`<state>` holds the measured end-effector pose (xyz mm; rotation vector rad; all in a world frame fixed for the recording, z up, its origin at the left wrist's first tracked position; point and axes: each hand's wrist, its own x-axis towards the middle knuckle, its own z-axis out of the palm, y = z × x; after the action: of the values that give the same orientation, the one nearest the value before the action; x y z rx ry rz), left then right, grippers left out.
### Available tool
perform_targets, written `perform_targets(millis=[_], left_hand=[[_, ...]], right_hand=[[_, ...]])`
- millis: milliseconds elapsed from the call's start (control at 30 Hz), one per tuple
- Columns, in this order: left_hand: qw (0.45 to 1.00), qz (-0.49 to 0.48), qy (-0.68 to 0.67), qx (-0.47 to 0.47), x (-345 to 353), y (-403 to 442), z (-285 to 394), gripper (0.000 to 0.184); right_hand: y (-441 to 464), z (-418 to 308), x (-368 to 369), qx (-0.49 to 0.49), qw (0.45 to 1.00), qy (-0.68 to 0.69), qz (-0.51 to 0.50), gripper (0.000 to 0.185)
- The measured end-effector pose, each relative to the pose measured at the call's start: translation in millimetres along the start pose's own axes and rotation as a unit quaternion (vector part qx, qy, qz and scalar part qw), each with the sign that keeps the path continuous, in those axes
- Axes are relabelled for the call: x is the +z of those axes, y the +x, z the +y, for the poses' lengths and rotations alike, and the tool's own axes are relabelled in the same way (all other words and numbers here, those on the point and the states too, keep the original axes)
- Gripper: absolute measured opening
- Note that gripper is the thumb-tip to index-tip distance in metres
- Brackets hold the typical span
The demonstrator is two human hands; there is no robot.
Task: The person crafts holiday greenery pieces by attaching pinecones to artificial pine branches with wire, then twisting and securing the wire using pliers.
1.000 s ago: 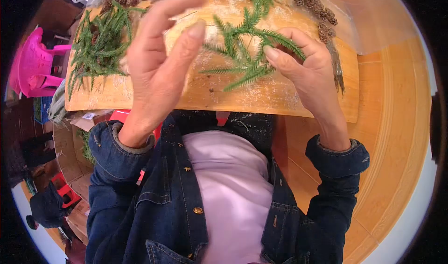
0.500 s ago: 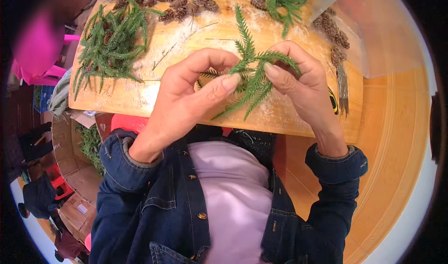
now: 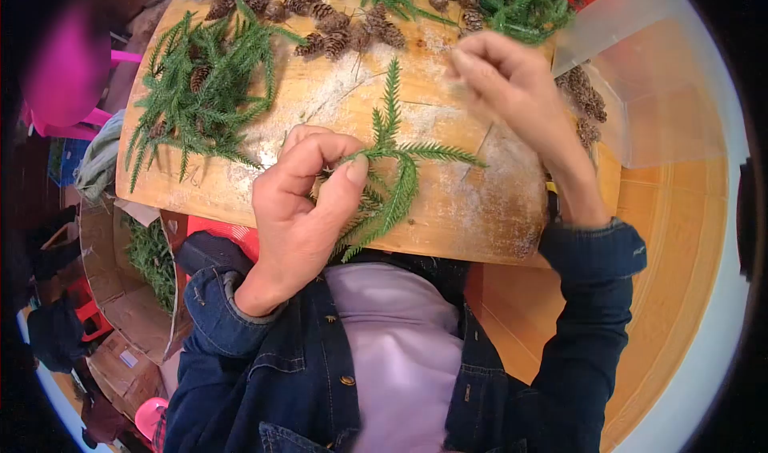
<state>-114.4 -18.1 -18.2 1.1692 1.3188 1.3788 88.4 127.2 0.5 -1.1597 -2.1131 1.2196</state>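
My left hand [image 3: 308, 205] pinches a green artificial sprig [image 3: 404, 185] where its stems meet, low over the front of the wooden table [image 3: 488, 205]. The sprig's needled arms fan upward, right and down. My right hand [image 3: 520, 93] is raised to the right, away from the sprig, with thumb and fingertips close together and blurred; whether something small is between them cannot be made out. Left of my hands lies a heap of green sprigs [image 3: 212, 101] with a pine cone [image 3: 200, 78] in it.
Many pine cones [image 3: 332, 29] lie along the back, beside more greenery [image 3: 512, 5]. At right are a clear plastic sheet [image 3: 664, 93] and further cones [image 3: 584, 93]. A cardboard box [image 3: 120, 277] holding greenery stands at lower left, below a pink chair [image 3: 64, 77].
My right hand has let go of the sprig and moved up and away. My left hand, still holding it, has shifted down and left. The view has tilted, showing more of the table's back.
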Motion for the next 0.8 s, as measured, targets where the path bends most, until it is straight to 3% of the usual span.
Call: perform_targets(millis=[33,67,133,167,267,300,400,567,800], left_hand=[[1.000,0.006,-0.003,-0.012,0,0,0,0.007],[1.000,0.008,-0.003,-0.013,-1,0,0,0.007],[1.000,0.008,0.009,-0.025,-2,1,-1,0.007],[0.999,0.006,0.014,-0.031,-2,1,-1,0.007],[0.999,-0.013,0.008,-0.038,0,-1,-1,0.008],[0.999,-0.022,0.005,-0.041,0,-1,-1,0.008],[0.999,-0.027,-0.010,-0.035,-2,-2,0,0.009],[0.999,-0.036,-0.017,-0.022,-8,-1,-6,0.010],[0.997,-0.017,-0.040,-0.064,-1,-1,-6,0.011]], right_hand=[[12,3,-1,0.000,1.000,0.001,-0.003,0.018],[25,6,-1,-0.112,0.987,-0.116,0.024,0.019],[45,5,2,-0.326,0.881,-0.334,0.077,0.022],[50,1,5,-0.326,0.882,-0.333,0.075,0.022],[70,-20,16,-0.526,0.731,-0.425,0.089,0.030],[74,-20,17,-0.527,0.732,-0.423,0.088,0.030],[86,-19,20,-0.373,0.788,-0.486,-0.058,0.027],[91,-14,12,-0.369,0.781,-0.498,-0.075,0.020],[64,-10,0,-0.338,0.832,-0.440,-0.033,0.017]])
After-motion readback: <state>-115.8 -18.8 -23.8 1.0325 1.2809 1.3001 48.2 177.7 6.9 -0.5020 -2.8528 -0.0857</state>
